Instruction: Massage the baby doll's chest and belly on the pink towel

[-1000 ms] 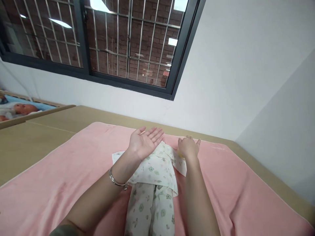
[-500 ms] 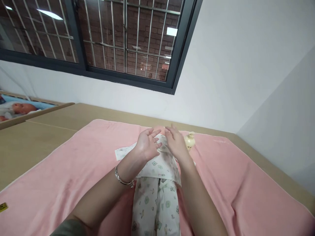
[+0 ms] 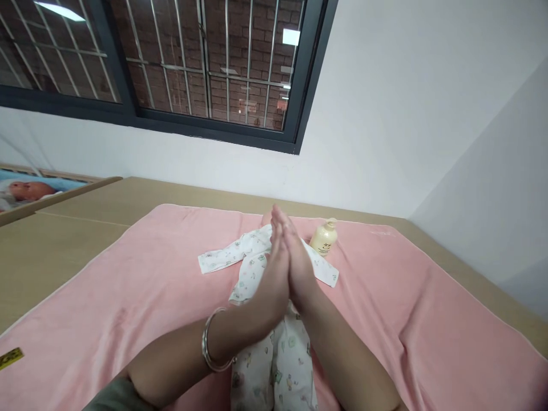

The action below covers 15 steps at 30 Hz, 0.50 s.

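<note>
My left hand (image 3: pixel 274 279) and my right hand (image 3: pixel 299 268) are pressed palm to palm, fingers stretched out and pointing away from me. Nothing shows between them. They hover above the white printed baby top (image 3: pixel 252 274) and matching trousers (image 3: pixel 291 354) laid out on the pink blanket (image 3: pixel 162 297). A bit of a skin-coloured head (image 3: pixel 266 219) shows beyond the collar; my hands hide most of it. By the right sleeve stands a cream pump bottle (image 3: pixel 324 237), apart from my hands. A silver bangle (image 3: pixel 209 342) circles my left wrist.
The blanket covers a wooden surface (image 3: pixel 81 234) against a white wall (image 3: pixel 385 114). A barred window (image 3: pixel 205 63) is above. At far left, a wood-edged box (image 3: pixel 85 188) holds a doll (image 3: pixel 32 190). A yellow and black strip (image 3: pixel 11 358) lies at the left blanket edge.
My hands were apart, fingers spread over the top; now they have come together, palms touching. The view has shifted slightly, and the pump bottle and both sleeves show more fully.
</note>
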Each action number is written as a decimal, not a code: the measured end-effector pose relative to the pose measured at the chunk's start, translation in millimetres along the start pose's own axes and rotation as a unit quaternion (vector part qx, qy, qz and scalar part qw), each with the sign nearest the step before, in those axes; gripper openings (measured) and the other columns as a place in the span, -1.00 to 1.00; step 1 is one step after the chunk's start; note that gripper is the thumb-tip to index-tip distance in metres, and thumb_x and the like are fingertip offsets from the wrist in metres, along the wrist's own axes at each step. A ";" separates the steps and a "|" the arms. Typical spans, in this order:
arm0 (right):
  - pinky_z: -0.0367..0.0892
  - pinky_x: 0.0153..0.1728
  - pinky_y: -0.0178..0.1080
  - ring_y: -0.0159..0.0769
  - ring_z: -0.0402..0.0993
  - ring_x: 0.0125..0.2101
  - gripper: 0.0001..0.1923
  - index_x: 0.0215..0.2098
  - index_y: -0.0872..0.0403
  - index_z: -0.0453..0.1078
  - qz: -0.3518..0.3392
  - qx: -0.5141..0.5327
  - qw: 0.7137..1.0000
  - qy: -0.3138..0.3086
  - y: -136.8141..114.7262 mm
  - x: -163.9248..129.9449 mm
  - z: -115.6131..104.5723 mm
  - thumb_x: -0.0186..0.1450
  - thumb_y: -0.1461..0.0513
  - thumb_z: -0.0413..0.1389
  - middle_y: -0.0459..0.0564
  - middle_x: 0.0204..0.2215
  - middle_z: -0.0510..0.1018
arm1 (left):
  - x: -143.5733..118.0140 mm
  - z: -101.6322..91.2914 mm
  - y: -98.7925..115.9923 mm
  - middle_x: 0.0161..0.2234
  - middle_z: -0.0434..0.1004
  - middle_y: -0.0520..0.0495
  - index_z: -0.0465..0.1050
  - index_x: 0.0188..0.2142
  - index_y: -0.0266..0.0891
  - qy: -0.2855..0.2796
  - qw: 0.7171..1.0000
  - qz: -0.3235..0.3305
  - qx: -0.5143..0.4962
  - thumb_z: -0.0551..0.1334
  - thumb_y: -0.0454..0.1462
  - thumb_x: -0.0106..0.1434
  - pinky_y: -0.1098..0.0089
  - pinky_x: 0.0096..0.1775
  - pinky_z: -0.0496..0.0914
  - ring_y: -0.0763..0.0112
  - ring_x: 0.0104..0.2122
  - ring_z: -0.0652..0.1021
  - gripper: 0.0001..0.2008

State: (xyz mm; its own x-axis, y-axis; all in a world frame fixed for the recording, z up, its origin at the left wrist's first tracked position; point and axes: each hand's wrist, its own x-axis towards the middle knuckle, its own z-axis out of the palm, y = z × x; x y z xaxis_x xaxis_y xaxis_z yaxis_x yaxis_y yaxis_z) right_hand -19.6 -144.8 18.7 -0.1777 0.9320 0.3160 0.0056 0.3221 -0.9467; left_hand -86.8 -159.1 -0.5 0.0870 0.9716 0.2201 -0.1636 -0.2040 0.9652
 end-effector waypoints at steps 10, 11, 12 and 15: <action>-0.34 0.49 0.07 -0.18 -0.51 0.47 -0.35 0.52 -0.17 -0.33 -0.163 -0.109 0.976 -0.096 -24.6 -53.3 22.1 0.56 -0.05 -0.23 -0.26 0.50 -0.33 | 2.2 -27.6 35.3 0.48 -0.09 0.22 -0.03 0.44 0.18 0.037 0.997 0.063 -0.033 -0.26 0.12 0.48 0.12 0.44 -0.10 0.28 0.46 -0.15 -0.40; -0.31 0.49 0.09 -0.16 -0.51 0.47 -0.29 0.52 -0.14 -0.42 -0.174 -0.129 0.968 -0.130 -29.7 -60.7 24.0 0.55 -0.04 -0.18 -0.21 0.50 -0.33 | 4.7 -32.2 41.4 0.49 -0.11 0.21 -0.07 0.45 0.17 0.056 0.994 0.082 -0.043 -0.28 0.10 0.49 0.09 0.44 -0.11 0.27 0.46 -0.13 -0.40; -0.28 0.48 0.11 -0.14 -0.50 0.47 -0.24 0.52 -0.12 -0.49 -0.180 -0.142 0.960 -0.158 -34.2 -66.4 24.5 0.54 -0.03 -0.15 -0.17 0.51 -0.32 | 5.6 -35.4 46.2 0.49 -0.13 0.20 -0.10 0.46 0.16 0.076 0.991 0.101 -0.050 -0.30 0.09 0.49 0.07 0.44 -0.11 0.27 0.46 -0.12 -0.40; -0.21 0.47 0.12 -0.14 -0.44 0.48 -0.23 0.51 -0.11 -0.54 -0.189 -0.158 0.948 -0.201 -40.8 -71.5 20.4 0.55 -0.01 -0.16 -0.11 0.51 -0.29 | -3.5 -37.1 49.5 0.50 -0.16 0.20 -0.18 0.47 0.16 0.089 0.984 0.146 -0.042 -0.28 0.05 0.51 0.07 0.45 -0.14 0.26 0.46 -0.16 -0.42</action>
State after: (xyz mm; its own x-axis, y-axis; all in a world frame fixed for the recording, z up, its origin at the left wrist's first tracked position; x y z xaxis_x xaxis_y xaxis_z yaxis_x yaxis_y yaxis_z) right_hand -27.2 -227.9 33.5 -0.5864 0.6214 0.5196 0.1502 0.7138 -0.6841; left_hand -131.7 -168.1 41.2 -0.1491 0.8797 0.4515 -0.2370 -0.4751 0.8474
